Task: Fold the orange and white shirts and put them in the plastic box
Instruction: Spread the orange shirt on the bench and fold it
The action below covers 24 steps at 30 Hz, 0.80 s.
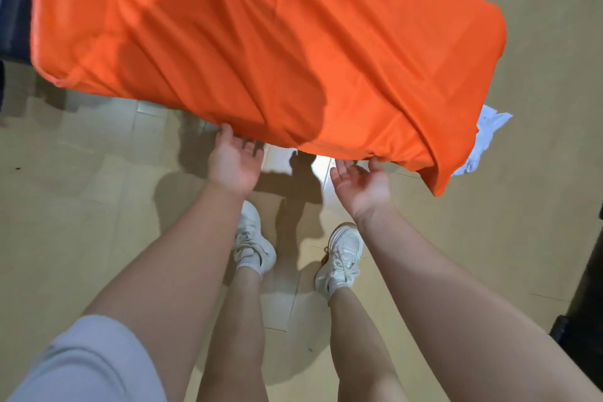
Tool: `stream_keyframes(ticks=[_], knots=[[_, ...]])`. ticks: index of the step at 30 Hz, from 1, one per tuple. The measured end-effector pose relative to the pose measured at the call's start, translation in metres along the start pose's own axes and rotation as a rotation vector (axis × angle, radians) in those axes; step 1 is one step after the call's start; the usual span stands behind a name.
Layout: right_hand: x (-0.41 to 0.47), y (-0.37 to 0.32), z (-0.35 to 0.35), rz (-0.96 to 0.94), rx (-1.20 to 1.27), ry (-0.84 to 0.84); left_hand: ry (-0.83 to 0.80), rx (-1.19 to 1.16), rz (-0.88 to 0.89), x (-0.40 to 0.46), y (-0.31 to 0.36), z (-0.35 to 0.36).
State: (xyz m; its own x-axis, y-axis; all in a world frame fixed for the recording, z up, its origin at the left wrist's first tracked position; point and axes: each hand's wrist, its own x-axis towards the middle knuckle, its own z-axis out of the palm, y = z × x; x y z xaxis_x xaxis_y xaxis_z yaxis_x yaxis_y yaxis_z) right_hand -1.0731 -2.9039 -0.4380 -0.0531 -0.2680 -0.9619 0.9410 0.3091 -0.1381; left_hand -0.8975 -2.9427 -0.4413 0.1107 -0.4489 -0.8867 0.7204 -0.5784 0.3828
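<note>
The orange shirt (261, 42) is stretched out flat across the upper part of the head view, folded lengthwise into a long band. My left hand (233, 163) is palm up under its near edge, thumb on the hem and fingers hidden beneath the cloth. My right hand (360, 181) is also palm up at the near edge, further right, with its fingertips under the fabric. A bit of the white shirt (486, 137) shows past the orange shirt's right end. The plastic box is not in view.
Below me are my bare legs and white sneakers (342, 254) on a pale tiled floor (81, 189). A dark blue object (14, 3) sits at the top left behind the shirt. Something black (587, 287) stands at the right edge.
</note>
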Motion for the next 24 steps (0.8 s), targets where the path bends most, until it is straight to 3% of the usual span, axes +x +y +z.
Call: stream_keyframes(ticks=[5, 13, 18, 21, 24], knots=[[-0.015, 0.001, -0.009, -0.065, -0.036, 0.042, -0.055, 0.078, -0.043, 0.0, 0.004, -0.012], [-0.077, 0.007, -0.018, -0.115, -0.135, 0.304, 0.153, 0.002, -0.037, -0.06, 0.028, -0.049], [-0.123, 0.004, 0.007, -0.233, -0.26, 0.413, 0.11, -0.004, -0.061, -0.109, 0.074, -0.033], [-0.141, -0.008, 0.034, -0.442, -0.362, 0.483, 0.231, 0.173, 0.054, -0.124, 0.095, -0.004], [-0.142, -0.026, 0.065, -0.66, -0.697, 0.514, 0.345, 0.466, 0.296, -0.111, 0.117, 0.031]])
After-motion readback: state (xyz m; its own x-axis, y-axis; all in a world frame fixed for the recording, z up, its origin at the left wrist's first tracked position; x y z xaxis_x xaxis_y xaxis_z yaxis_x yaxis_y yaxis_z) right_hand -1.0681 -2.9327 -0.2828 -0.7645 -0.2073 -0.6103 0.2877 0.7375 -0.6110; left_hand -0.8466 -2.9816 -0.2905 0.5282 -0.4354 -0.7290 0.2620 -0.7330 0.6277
